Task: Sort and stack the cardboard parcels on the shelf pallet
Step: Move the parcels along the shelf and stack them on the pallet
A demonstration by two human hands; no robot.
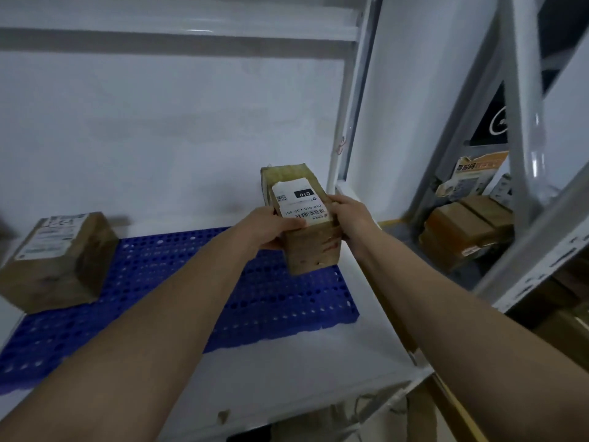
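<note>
At centre frame, a person's left hand [271, 226] and right hand [349, 216] clasp a long cardboard parcel [302, 218] from either side, fingers curled round its edges and the left thumb pressed on its white label [299, 200], above the right end of a blue perforated pallet [197, 298]. A second labelled parcel [60, 260] sits on the pallet at left of frame, well apart, while more boxes [462, 231] crowd the neighbouring shelf at right.

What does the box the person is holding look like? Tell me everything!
The held cardboard parcel is a long brown box, scuffed and a bit stained at its near end. A white shipping label with a barcode and "010" sits on top. The left hand and right hand grip its sides, above the right end of the blue plastic pallet.
</note>
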